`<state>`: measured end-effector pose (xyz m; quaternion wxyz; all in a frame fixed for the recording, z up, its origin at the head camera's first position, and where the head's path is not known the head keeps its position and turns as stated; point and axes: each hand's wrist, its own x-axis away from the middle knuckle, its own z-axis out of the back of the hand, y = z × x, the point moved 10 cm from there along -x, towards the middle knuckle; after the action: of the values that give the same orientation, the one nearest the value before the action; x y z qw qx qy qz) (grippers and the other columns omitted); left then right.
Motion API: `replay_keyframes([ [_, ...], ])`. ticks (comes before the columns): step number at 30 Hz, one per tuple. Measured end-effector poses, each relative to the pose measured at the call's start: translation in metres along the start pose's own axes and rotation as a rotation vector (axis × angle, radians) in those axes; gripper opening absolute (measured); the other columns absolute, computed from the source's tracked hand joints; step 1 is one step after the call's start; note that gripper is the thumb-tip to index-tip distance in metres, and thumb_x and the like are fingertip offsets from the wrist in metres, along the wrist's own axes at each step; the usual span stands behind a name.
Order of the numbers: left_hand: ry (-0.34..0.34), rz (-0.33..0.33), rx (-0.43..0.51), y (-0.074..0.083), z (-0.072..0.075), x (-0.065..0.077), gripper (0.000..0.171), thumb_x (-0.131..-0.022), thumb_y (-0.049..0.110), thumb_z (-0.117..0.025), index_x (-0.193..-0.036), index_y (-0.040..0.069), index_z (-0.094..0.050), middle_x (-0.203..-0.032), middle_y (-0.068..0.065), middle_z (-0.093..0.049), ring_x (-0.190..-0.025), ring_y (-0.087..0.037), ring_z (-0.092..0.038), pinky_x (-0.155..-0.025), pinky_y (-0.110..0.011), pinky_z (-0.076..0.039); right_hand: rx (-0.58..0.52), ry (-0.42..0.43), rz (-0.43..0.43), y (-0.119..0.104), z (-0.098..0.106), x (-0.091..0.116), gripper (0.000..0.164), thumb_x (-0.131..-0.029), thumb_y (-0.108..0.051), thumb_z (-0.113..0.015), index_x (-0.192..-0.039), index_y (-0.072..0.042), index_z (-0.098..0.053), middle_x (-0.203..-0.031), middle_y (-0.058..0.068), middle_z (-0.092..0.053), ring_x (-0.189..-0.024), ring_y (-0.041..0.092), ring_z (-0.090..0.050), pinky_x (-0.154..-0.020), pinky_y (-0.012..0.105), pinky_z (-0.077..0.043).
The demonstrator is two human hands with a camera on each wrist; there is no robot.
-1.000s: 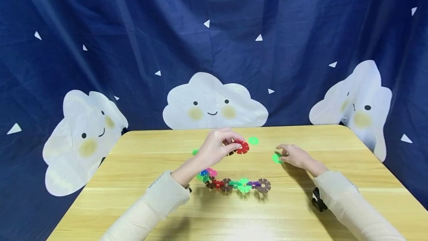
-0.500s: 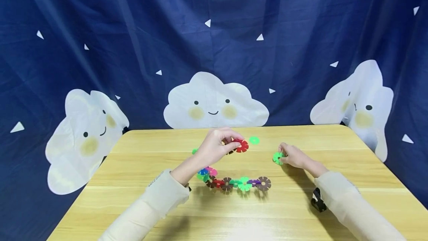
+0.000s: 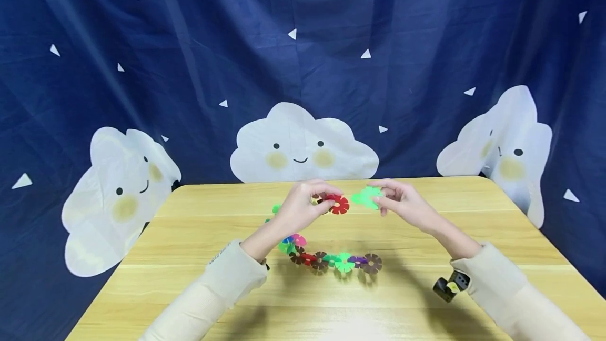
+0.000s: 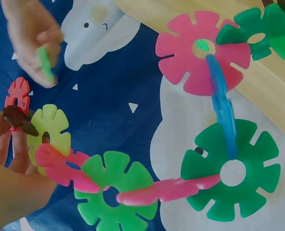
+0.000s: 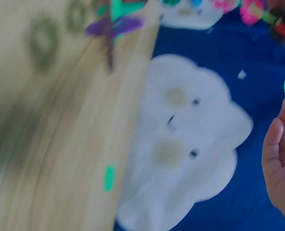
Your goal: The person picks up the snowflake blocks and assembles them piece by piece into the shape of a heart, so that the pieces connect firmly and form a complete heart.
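Observation:
My left hand [image 3: 303, 207] pinches the red notched flower disc [image 3: 340, 204] at one end of a chain of interlocking plastic flower discs. A brown disc [image 4: 19, 119] and a yellow-green disc [image 4: 51, 130] follow the red one in the left wrist view. Between thumb and fingers, my right hand [image 3: 411, 207] holds a loose green flower disc [image 3: 373, 197], raised over the table and a small gap right of the red disc. The chain curves behind the left hand, which hides part of it, to a brown end disc [image 3: 372, 263] near the middle of the table.
Another loose green disc [image 5: 109, 178] lies on the wooden table [image 3: 402, 299]; in the head view the held one partly overlaps it. A dark blue curtain [image 3: 303, 67] with cloud prints hangs behind the table's far edge. A black wrist camera [image 3: 452, 286] sits below the right sleeve.
My right hand has lifted the green disc off the table and carried it left toward the red disc. The left hand stays nearly in place, still gripping the chain's end.

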<state>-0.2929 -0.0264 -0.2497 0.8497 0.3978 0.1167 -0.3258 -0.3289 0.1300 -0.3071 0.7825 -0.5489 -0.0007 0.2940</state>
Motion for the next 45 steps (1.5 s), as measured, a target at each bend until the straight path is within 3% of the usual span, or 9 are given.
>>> replay_keyframes([
  [3,0.022,0.012,-0.005,-0.003,0.001,0.000,0.018,-0.080,0.000,-0.065,-0.097,0.005,-0.071,-0.097,-0.006,-0.068,-0.087,-0.017,-0.063,-0.069,-0.030,-0.050,-0.045,0.007,-0.013,-0.017,-0.007,0.002,0.035,-0.089,-0.005,-0.055,-0.121,0.010,-0.049,-0.064,-0.006,-0.057,-0.056,0.013,-0.056,-0.058,0.024,-0.047],
  [6,0.033,0.019,0.020,-0.004,0.001,0.000,0.018,-0.080,0.001,-0.067,-0.097,0.004,-0.070,-0.098,-0.007,-0.068,-0.088,-0.018,-0.065,-0.068,-0.025,-0.052,-0.083,0.021,-0.037,-0.025,-0.012,0.003,0.035,-0.089,-0.005,-0.055,-0.120,0.011,-0.050,-0.063,-0.006,-0.057,-0.057,0.010,-0.056,-0.060,0.025,-0.049],
  [13,0.035,-0.030,0.030,-0.001,-0.002,0.001,0.020,-0.079,0.001,-0.068,-0.098,0.001,-0.069,-0.093,-0.010,-0.067,-0.080,-0.018,-0.065,-0.068,-0.016,-0.050,-0.096,-0.014,-0.100,-0.027,-0.023,0.005,0.036,-0.090,-0.007,-0.054,-0.121,0.012,-0.050,-0.063,-0.005,-0.055,-0.058,0.011,-0.055,-0.062,0.024,-0.048],
  [20,-0.029,-0.074,-0.002,0.005,-0.007,0.001,0.017,-0.080,0.001,-0.067,-0.096,0.002,-0.070,-0.091,-0.009,-0.068,-0.073,-0.014,-0.063,-0.062,-0.013,-0.049,-0.139,-0.072,-0.183,-0.025,-0.029,0.004,0.041,-0.091,-0.010,-0.054,-0.123,0.014,-0.047,-0.064,-0.005,-0.055,-0.058,0.008,-0.052,-0.064,0.024,-0.048],
  [24,-0.076,-0.096,0.031,0.007,-0.011,0.002,0.018,-0.081,0.003,-0.066,-0.098,0.003,-0.070,-0.091,-0.009,-0.069,-0.061,-0.006,-0.058,-0.052,-0.016,-0.047,-0.228,-0.108,-0.199,-0.024,-0.031,0.003,0.045,-0.091,-0.010,-0.053,-0.124,0.018,-0.042,-0.070,-0.008,-0.060,-0.060,0.005,-0.051,-0.060,0.019,-0.046],
  [28,-0.104,-0.068,0.098,0.002,-0.013,0.002,0.019,-0.083,0.005,-0.064,-0.101,0.004,-0.069,-0.091,-0.009,-0.069,-0.055,-0.004,-0.054,-0.049,-0.020,-0.047,-0.371,-0.161,-0.185,-0.025,-0.036,0.003,0.048,-0.093,-0.012,-0.051,-0.126,0.020,-0.037,-0.080,-0.007,-0.064,-0.063,0.003,-0.052,-0.059,0.015,-0.044],
  [34,-0.088,-0.037,0.129,-0.004,-0.014,0.003,0.020,-0.085,0.006,-0.062,-0.104,0.003,-0.068,-0.094,-0.010,-0.069,-0.072,-0.010,-0.063,-0.061,-0.021,-0.051,-0.527,-0.211,-0.163,-0.024,-0.041,0.005,0.042,-0.094,-0.015,-0.049,-0.129,0.009,-0.044,-0.089,-0.005,-0.063,-0.068,0.003,-0.052,-0.064,0.014,-0.044],
  [40,-0.089,-0.015,0.138,-0.006,-0.015,0.003,0.020,-0.087,0.008,-0.060,-0.105,0.004,-0.067,-0.088,-0.008,-0.069,-0.067,-0.009,-0.060,-0.053,-0.021,-0.049,-0.537,-0.227,-0.135,-0.026,-0.041,0.006,0.043,-0.094,-0.014,-0.050,-0.132,0.005,-0.043,-0.087,-0.007,-0.060,-0.070,0.004,-0.051,-0.070,0.016,-0.045],
  [45,-0.068,-0.051,0.121,-0.004,-0.014,0.003,0.019,-0.088,0.011,-0.060,-0.103,0.004,-0.067,-0.093,-0.008,-0.069,-0.074,-0.012,-0.062,-0.056,-0.021,-0.049,-0.553,-0.148,-0.135,-0.022,-0.038,0.006,0.029,-0.093,-0.012,-0.052,-0.121,-0.012,-0.056,-0.092,-0.007,-0.059,-0.073,0.007,-0.053,-0.072,0.017,-0.046],
])
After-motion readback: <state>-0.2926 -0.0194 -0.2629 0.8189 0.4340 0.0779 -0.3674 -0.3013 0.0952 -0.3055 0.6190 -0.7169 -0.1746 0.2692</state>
